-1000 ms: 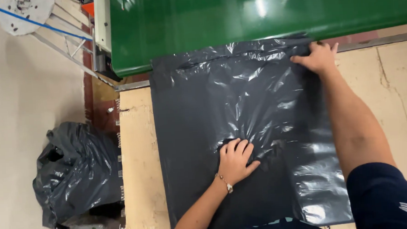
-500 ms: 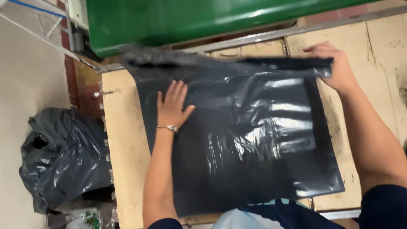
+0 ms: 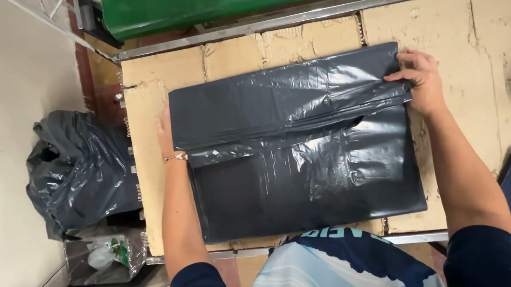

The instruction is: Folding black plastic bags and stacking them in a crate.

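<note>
The large dark grey plastic mailer bag (image 3: 303,158) lies flat on the cardboard-covered counter (image 3: 153,184), its near edge close to the counter's near rim and the person's torso. Its far portion is folded over toward the near side as a wide flap, forming a double layer across the full width of the bag. The film is glossy and thin, with many fine creases and light reflections; it will likely slide easily against itself and hold little shape.

The left hand (image 3: 164,131) rests at the left edge of the folded flap. Most of it is hidden under or behind the film, so the degree of finger closure cannot be determined. The right hand (image 3: 418,82) is at the far right corner of the flap, with fingers curled onto the film edge in a light pinch.

Risk assessment:
- The flap may spring back open if either hand lifts, because the fold line looks soft and uncreased.
- The fold may set crooked: the flap's near edge sags lower at the left than at the right.
- Trapped air may leave the layers puffed and wrinkled.

Beyond the counter's far edge runs a metal rail (image 3: 272,23) and a green machine body (image 3: 231,5). A crumpled black plastic sack (image 3: 76,170) sits on the floor to the left.
</note>
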